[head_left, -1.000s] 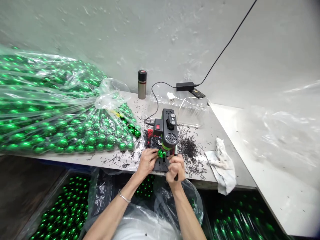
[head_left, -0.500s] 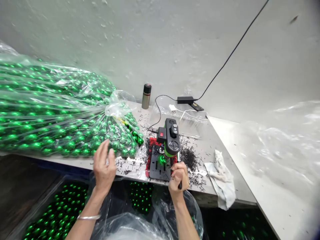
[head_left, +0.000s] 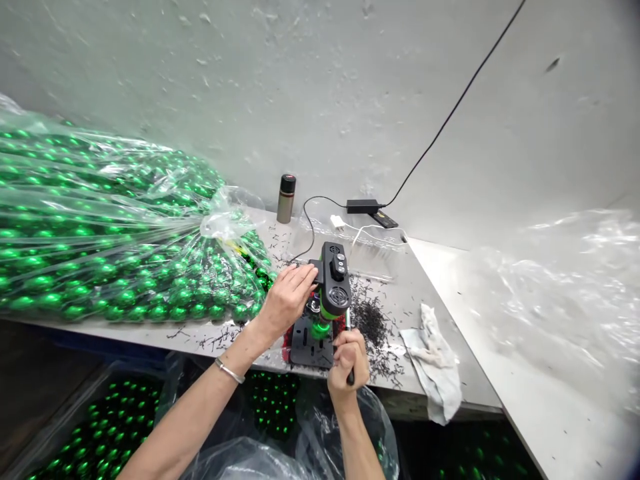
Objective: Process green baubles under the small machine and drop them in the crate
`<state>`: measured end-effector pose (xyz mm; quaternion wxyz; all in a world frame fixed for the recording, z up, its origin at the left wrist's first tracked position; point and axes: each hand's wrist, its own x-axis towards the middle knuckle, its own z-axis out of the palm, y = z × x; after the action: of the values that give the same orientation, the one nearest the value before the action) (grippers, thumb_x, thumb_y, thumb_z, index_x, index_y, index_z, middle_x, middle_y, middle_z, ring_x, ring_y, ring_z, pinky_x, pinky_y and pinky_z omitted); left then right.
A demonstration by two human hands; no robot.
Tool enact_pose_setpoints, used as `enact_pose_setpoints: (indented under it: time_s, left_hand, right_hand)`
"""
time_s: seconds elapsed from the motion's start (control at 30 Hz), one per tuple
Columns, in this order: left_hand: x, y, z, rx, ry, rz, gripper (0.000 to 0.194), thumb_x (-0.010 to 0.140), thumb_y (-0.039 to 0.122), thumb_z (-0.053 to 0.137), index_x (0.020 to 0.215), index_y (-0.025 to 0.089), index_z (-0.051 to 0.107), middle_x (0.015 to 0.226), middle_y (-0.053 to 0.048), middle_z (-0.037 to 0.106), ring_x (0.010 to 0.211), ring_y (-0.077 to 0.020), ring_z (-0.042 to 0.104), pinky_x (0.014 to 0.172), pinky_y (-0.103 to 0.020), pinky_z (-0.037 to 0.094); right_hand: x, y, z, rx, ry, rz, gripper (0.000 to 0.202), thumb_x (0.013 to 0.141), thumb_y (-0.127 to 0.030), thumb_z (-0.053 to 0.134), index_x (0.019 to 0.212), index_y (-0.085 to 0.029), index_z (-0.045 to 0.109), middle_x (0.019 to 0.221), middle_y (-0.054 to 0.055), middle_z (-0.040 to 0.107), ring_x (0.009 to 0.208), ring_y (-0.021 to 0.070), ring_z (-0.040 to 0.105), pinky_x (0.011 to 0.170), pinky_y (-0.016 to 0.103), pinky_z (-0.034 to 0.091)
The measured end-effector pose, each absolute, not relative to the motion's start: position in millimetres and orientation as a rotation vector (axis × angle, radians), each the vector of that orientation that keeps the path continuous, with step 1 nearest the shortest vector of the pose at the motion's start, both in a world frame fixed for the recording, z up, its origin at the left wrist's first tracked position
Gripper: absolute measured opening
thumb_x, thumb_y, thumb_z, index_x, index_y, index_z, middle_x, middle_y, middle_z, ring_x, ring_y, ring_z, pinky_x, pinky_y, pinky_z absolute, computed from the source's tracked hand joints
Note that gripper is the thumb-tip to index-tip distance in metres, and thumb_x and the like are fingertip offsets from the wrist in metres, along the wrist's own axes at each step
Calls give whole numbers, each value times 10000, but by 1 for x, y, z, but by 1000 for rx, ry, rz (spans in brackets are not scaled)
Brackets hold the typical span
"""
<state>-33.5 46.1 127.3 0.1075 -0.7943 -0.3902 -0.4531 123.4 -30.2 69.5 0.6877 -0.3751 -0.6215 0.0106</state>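
A small black bench drill press (head_left: 336,275) stands on the table over a slotted base plate (head_left: 309,343). My right hand (head_left: 350,360) is closed round its black lever handle (head_left: 351,378), at the front right of the machine. From the left, my left hand (head_left: 289,293) reaches to the side of the drill head; its outstretched fingers lie against the black switch box (head_left: 317,269). Under the head sits a shiny green ball (head_left: 321,329), lit green. Red material shows along the base plate's edges. What lies beneath my left palm is hidden.
A big clear bag of green balls (head_left: 125,267) fills the table's left. Black shavings (head_left: 370,320) lie right of the machine, beside a white rag (head_left: 434,363). Behind stand a flask (head_left: 286,199) and a power adapter (head_left: 363,206). Bins of green balls (head_left: 107,420) sit below.
My left hand has moved right and forward from beside the bag to the drill's switch box. My right hand stays on the lever. The view has shifted slightly.
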Motion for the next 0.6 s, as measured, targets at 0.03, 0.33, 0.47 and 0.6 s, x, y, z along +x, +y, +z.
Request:
enact_pose_setpoints:
  time_s: [0.03,0.33,0.47,0.6]
  left_hand:
    - [-35,47,129,-2360,-1146,-1313,334,1043,213,413,1295,145,621,1246,-148,720,1162,-233,676,1080,-455,491]
    - [-33,50,139,-2386,-1147,-1254,329,1037,213,407,1260,134,635,1201,-145,717,1142,-243,658,1140,-502,427]
    - [-34,34,130,-2239,-1143,-1429,420,1010,209,495,1427,163,512,1354,-155,644,1301,-263,566,1137,-477,423]
    - [-39,-3,96,-2021,-1379,-1761,546,973,244,593,1497,226,439,1336,-141,639,1262,-258,577,1067,-437,479]
  right_hand:
    - [123,-30,70,-841,-1388,25,328,971,-114,361,660,-201,420,702,-16,498,651,119,500,686,318,401]
    - [121,-30,73,-830,-1374,6,341,985,-148,362,653,-203,418,698,-14,481,661,122,507,682,321,417]
    - [121,-32,79,-843,-1375,12,348,985,-144,364,649,-205,430,695,-8,486,659,125,510,634,303,414]
    - [120,-34,84,-894,-1358,45,354,987,-138,359,648,-210,427,693,-5,486,662,129,512,613,295,409]
